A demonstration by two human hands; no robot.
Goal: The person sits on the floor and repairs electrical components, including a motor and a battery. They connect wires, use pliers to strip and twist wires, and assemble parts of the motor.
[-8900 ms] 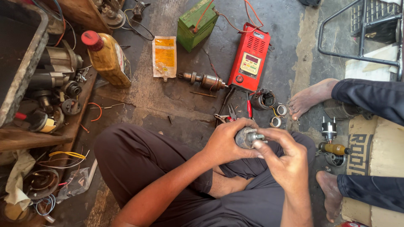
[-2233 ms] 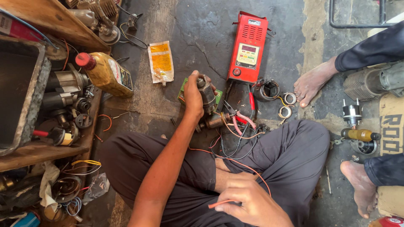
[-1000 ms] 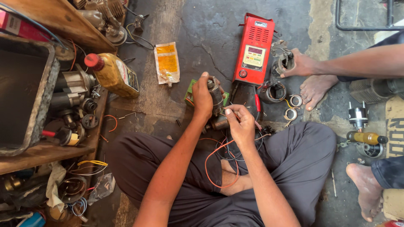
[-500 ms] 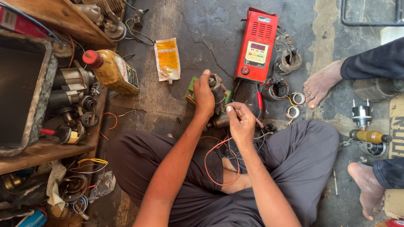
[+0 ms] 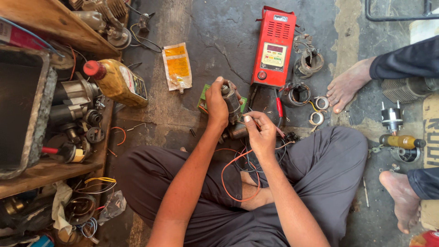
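Compared with two seconds ago, the right hand [image 5: 261,135] has come up off the lap; its fingers now pinch a red lead against the motor part [image 5: 231,103]. The left hand [image 5: 216,103] is closed around that part, above the cracked concrete floor [image 5: 215,36]. A red tester [image 5: 274,48] lies just beyond.

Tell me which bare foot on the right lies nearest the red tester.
The upper foot, toes pointing toward the red tester; the lower foot lies farther off.
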